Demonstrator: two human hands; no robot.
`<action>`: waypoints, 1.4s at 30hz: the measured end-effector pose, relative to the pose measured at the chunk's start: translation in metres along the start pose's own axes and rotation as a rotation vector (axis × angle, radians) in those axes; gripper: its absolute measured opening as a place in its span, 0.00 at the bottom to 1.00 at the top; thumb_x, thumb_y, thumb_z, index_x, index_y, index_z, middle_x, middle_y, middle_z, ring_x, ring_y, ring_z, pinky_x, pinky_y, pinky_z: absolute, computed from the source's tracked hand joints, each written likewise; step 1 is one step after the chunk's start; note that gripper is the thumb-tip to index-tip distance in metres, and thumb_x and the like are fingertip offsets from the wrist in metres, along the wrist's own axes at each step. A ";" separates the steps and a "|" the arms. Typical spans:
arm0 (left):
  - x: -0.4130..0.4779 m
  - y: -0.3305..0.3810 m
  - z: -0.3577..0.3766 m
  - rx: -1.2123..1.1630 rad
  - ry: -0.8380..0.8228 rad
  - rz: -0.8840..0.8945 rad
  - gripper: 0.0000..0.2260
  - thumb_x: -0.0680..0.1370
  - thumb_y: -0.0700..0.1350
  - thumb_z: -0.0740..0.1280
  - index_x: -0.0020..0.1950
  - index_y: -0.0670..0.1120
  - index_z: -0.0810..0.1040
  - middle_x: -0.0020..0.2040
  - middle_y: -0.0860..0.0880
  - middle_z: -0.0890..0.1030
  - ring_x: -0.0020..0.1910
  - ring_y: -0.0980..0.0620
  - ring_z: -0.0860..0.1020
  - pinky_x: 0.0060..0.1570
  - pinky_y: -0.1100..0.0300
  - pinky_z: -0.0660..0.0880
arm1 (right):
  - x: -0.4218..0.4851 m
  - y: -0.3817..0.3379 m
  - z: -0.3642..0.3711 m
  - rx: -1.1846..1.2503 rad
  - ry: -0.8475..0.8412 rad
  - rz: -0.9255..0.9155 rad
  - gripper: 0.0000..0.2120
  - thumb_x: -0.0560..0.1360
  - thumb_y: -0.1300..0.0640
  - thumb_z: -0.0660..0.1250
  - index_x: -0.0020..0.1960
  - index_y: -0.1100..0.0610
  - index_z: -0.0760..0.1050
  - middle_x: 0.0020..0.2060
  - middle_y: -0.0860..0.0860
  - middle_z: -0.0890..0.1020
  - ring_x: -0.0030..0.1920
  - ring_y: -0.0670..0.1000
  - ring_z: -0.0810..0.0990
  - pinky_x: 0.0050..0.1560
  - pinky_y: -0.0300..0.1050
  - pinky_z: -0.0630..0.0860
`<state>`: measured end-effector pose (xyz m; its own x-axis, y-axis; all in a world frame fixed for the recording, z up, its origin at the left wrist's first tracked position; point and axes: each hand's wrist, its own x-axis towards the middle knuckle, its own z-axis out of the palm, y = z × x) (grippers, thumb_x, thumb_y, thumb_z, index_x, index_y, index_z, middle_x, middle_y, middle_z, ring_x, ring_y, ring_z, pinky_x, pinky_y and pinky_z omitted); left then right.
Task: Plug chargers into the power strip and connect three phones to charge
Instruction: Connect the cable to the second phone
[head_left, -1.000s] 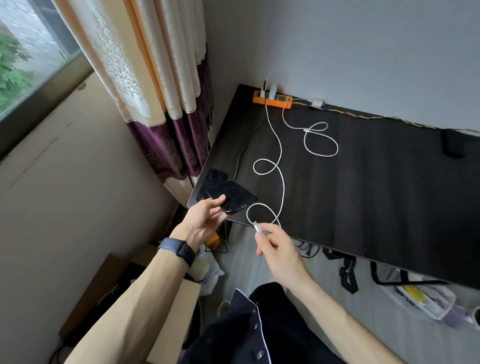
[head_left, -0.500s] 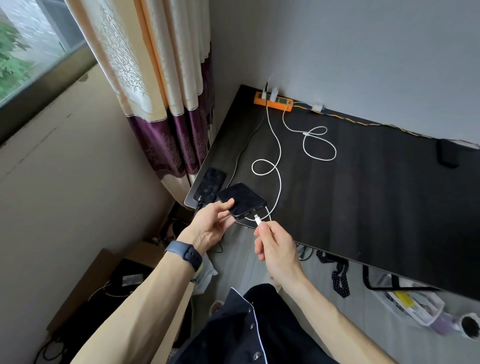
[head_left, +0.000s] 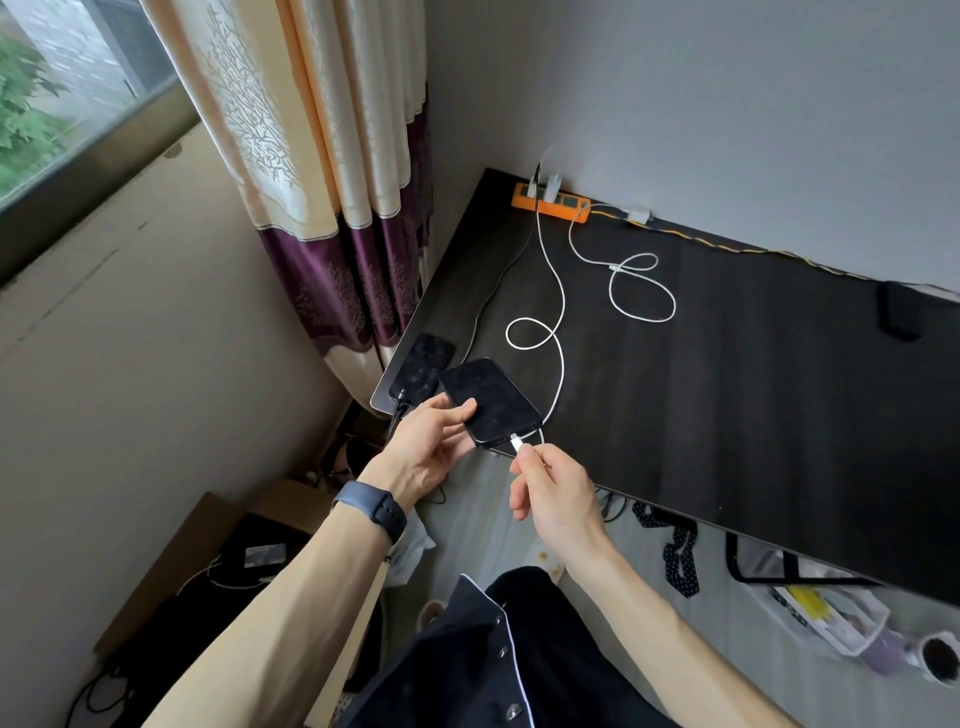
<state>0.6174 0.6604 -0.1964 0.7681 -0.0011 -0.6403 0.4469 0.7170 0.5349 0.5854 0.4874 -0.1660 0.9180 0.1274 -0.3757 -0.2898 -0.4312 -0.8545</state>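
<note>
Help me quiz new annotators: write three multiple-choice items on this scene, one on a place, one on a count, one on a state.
1. Where does the orange plastic power strip lie?
A. on the floor
B. at the far edge of the dark wooden desk, by the grey wall
C. on the windowsill

2. How many white charging cables lie on the desk?
A. one
B. two
C. four

3. What is the left hand doing?
A. resting flat on the desk
B. hanging empty
C. holding a black slab phone

Answers:
1 B: the strip sits against the wall.
2 B: the right hand pinches the white plug of one cable, and the other lies looped alone.
3 C: its thumb and fingers grip the phone.
</note>
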 end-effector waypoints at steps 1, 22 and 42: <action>0.001 0.000 0.000 0.000 -0.004 0.013 0.12 0.78 0.33 0.67 0.61 0.40 0.80 0.58 0.38 0.83 0.52 0.44 0.85 0.41 0.59 0.82 | 0.000 0.000 0.000 0.004 -0.005 0.015 0.15 0.82 0.51 0.58 0.41 0.55 0.76 0.26 0.49 0.81 0.27 0.45 0.78 0.33 0.35 0.75; 0.033 0.026 -0.027 0.937 0.300 0.155 0.29 0.75 0.35 0.67 0.73 0.54 0.72 0.41 0.50 0.84 0.41 0.50 0.83 0.50 0.51 0.81 | 0.087 0.063 -0.010 -0.593 -0.466 0.157 0.19 0.70 0.33 0.64 0.49 0.45 0.81 0.46 0.42 0.85 0.51 0.46 0.82 0.50 0.42 0.77; 0.191 -0.025 -0.022 1.030 0.390 0.018 0.30 0.74 0.34 0.60 0.75 0.54 0.68 0.66 0.44 0.79 0.63 0.40 0.79 0.64 0.46 0.75 | 0.152 0.186 -0.045 -0.983 -0.183 -0.385 0.12 0.61 0.58 0.73 0.42 0.48 0.76 0.46 0.44 0.76 0.50 0.53 0.79 0.43 0.48 0.78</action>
<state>0.7431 0.6576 -0.3439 0.6617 0.3540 -0.6609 0.7449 -0.2102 0.6332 0.6833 0.3869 -0.3661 0.8227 0.5051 -0.2608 0.4308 -0.8533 -0.2936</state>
